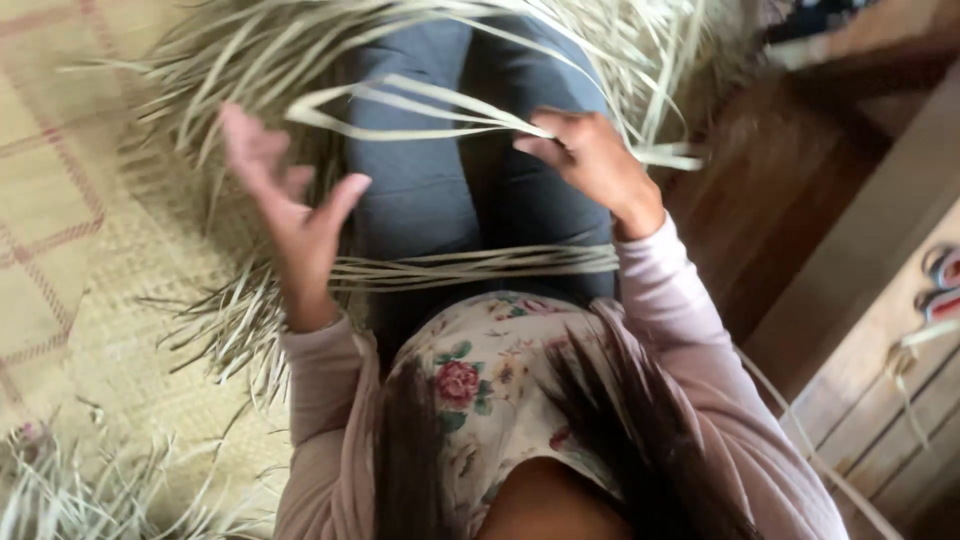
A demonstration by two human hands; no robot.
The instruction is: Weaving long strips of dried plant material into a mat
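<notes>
Across the lap, a bundle of pale dried strips (470,265), lying loose. Beyond, left hand (290,200) open, fingers spread, touching nothing. Right hand (590,155) pinched shut on a few long strips (420,105) arching over grey trousers (420,190). On the floor's left edge, a woven mat (60,230). Brittle strips likely to crease or snap if pulled sharply.

Woven plaid mat (50,200), dark wooden floor (770,190), wooden planks (880,400), floral top (480,390), grey trousers (420,180)
</notes>
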